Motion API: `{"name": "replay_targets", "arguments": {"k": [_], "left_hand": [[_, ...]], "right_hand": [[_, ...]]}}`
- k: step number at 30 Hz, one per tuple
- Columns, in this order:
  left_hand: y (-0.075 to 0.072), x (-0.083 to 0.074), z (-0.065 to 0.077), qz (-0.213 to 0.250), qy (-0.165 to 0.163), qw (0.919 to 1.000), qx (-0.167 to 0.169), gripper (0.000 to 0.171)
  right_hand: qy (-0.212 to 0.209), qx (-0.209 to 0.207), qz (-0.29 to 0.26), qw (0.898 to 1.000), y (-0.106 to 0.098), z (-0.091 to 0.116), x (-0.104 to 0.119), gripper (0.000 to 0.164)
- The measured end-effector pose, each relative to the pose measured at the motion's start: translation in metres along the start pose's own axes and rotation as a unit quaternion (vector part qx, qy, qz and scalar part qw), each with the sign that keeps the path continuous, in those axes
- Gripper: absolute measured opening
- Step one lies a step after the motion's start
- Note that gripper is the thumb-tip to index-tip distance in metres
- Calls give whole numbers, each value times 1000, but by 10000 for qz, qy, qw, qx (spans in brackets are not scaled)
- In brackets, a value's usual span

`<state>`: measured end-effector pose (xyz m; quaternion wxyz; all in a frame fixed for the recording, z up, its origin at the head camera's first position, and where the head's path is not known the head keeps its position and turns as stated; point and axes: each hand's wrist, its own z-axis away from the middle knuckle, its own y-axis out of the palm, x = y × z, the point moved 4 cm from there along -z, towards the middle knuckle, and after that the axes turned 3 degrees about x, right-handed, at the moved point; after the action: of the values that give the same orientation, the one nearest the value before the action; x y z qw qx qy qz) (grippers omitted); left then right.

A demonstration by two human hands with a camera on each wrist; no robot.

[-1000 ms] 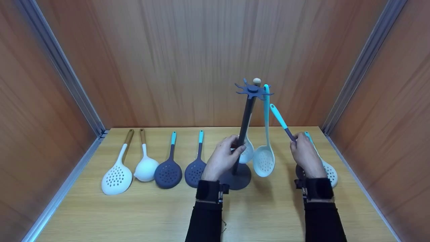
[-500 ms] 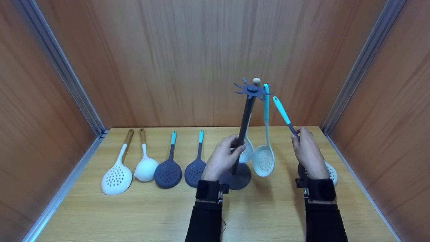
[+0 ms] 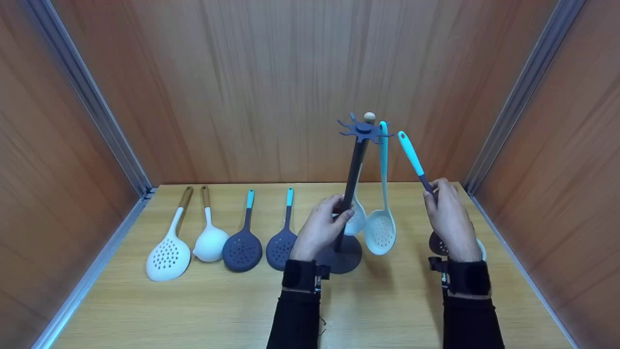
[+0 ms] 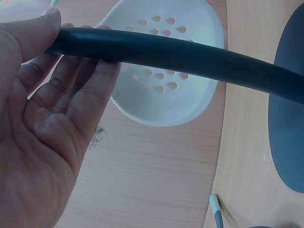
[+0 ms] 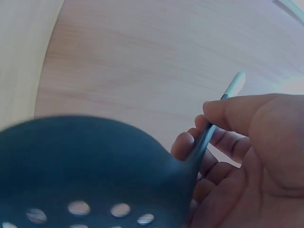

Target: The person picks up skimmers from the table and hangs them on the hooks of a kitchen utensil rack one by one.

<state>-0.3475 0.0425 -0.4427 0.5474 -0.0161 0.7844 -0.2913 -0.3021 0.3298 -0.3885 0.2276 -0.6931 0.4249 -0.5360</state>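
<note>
My left hand (image 3: 319,228) grips the dark pole of a utensil stand (image 3: 355,167), thumb on the near side, fingers behind. In the left wrist view the pole (image 4: 199,59) crosses in front of a pale perforated head (image 4: 166,107). From the stand's hooked top hang a pale slotted spoon (image 3: 380,232) with a turquoise handle and a second pale utensil (image 3: 357,219), partly behind the pole. My right hand (image 3: 450,223) pinches the neck of a dark skimmer (image 3: 411,154), turquoise handle upward. Its perforated head (image 5: 95,161) hangs below the hand, partly hidden in the head view.
On the left of the table lie a white skimmer (image 3: 168,257), a white ladle (image 3: 211,244) and two dark skimmers, one (image 3: 242,250) beside the other (image 3: 281,249). A pale skimmer (image 3: 482,249) lies mostly hidden behind my right hand. Wooden panels enclose the back and sides.
My right hand has risen and shifted slightly right, lifting the dark skimmer, whose handle stands higher and more upright. My left hand and the stand have hardly moved.
</note>
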Motion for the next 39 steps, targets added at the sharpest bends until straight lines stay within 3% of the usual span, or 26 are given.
{"name": "replay_targets", "arguments": {"k": [8,20,32,39], "left_hand": [[0,0,1,-51,76,9999,-43,21],[0,1,0,-46,-62,10000,-6,21],[0,0,0,-153,64,9998,-83,22],[0,-1,0,-112,-62,9999,-15,21]], "right_hand": [[-79,-26,95,9999,-8,5,6,27],[-224,-143,95,9996,-17,10,16,28],[-460,-160,-2,9988,-24,17,28,33],[-463,-129,-36,9988,-29,21,34,36]]}}
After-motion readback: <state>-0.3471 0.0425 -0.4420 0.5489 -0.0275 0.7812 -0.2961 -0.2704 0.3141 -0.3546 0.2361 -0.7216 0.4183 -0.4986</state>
